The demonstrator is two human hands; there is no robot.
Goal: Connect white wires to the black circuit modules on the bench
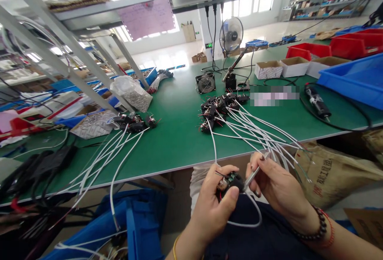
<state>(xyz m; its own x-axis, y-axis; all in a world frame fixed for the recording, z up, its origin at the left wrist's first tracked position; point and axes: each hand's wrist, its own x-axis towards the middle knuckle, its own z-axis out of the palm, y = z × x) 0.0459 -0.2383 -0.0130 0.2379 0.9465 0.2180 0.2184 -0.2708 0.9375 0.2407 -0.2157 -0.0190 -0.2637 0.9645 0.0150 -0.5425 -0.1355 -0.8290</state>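
On the green bench [176,136], black units [136,124] lie with white cables [111,196] past the edge, perhaps to avoid tangling. In front, the left hand [213,200] grips a black part [237,181], probably for steadiness; the right hand [278,178] pinches a metal tool [251,177] beside it.

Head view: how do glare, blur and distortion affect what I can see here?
Head view: windows washed out white, glare on the floor; head view: slanting shelf posts suggest wide-angle stretch; head view: a pixelated patch hides part of the green table; head view: left hand and right hand fairly clear, fine detail on the black part hard to read.
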